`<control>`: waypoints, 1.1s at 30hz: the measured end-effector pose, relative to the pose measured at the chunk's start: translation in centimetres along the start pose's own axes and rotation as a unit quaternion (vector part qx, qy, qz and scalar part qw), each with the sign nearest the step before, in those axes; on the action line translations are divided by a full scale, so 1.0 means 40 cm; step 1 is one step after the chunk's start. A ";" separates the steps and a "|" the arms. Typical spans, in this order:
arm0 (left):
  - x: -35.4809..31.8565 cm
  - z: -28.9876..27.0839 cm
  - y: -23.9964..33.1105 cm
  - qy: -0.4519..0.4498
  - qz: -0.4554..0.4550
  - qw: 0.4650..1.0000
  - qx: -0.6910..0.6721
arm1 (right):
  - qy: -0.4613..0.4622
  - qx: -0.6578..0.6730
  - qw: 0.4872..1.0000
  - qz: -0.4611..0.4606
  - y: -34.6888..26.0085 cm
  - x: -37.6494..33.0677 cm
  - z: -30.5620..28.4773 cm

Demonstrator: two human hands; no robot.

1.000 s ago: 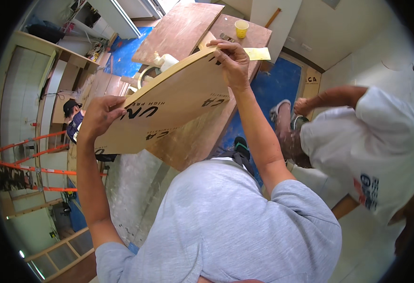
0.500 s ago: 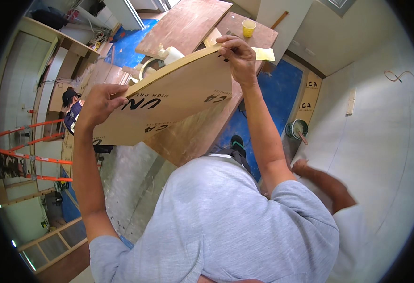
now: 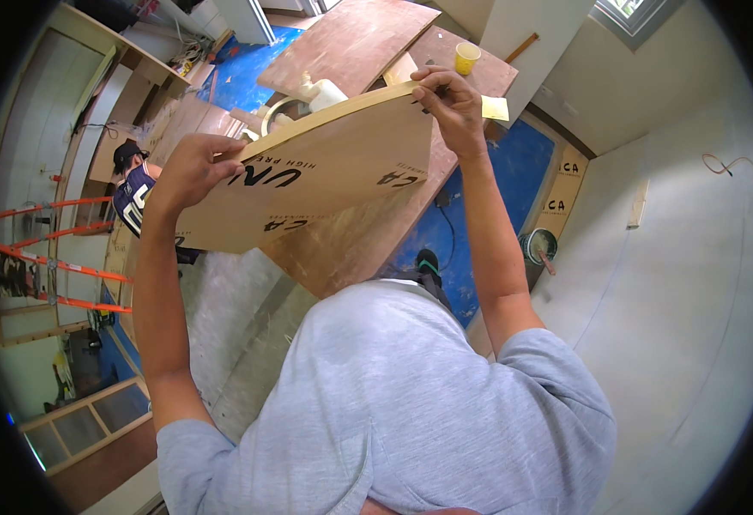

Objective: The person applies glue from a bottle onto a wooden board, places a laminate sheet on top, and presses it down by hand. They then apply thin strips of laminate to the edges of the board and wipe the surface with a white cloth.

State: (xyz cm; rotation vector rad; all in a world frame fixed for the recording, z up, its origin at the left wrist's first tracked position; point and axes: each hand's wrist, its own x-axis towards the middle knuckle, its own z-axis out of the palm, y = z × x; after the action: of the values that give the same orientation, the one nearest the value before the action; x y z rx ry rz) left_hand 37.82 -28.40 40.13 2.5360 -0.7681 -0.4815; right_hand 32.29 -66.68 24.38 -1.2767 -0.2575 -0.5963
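Note:
Between my hands a beige board (image 3: 342,167) with dark printing on its face hangs tilted, its pale wooden top edge (image 3: 329,110) turned toward me. My left hand (image 3: 200,169) pinches that edge near the left end, thumb on the near side. At the far right corner, my right hand (image 3: 451,107) grips the edge between thumb and bent fingers. Behind the board, partly hidden by it, are a white bottle (image 3: 325,94) and a ring-shaped roll (image 3: 280,112) on the wooden work table (image 3: 376,236). A yellow cup (image 3: 467,58) stands beyond my right hand.
An orange ladder (image 3: 54,253) stands at the left, near a person in a dark cap and jersey (image 3: 133,184). Blue floor sheeting (image 3: 507,184) lies right of the table. A bucket with a brush (image 3: 538,247) sits by the right wall. A brown panel (image 3: 350,43) lies on the table.
My view has shifted slightly, and both hands still hold the board by its edge. Another person's arm, at the lower right before, has gone from view.

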 end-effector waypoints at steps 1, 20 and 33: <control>0.003 -0.003 0.000 -0.006 0.005 1.000 0.008 | -0.004 0.001 1.000 -0.003 -0.001 0.000 0.000; 0.003 0.007 0.004 -0.003 -0.017 0.999 0.044 | -0.052 -0.117 0.991 -0.046 0.006 0.018 -0.030; 0.012 0.022 -0.038 0.012 -0.021 0.999 0.024 | -0.191 -0.460 0.847 -0.189 -0.104 0.043 0.062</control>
State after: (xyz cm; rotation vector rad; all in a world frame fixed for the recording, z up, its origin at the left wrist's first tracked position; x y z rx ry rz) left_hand 38.46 -27.82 38.51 2.6014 -0.7276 -0.4501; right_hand 31.76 -65.47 29.35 -2.3202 -0.6078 -0.8416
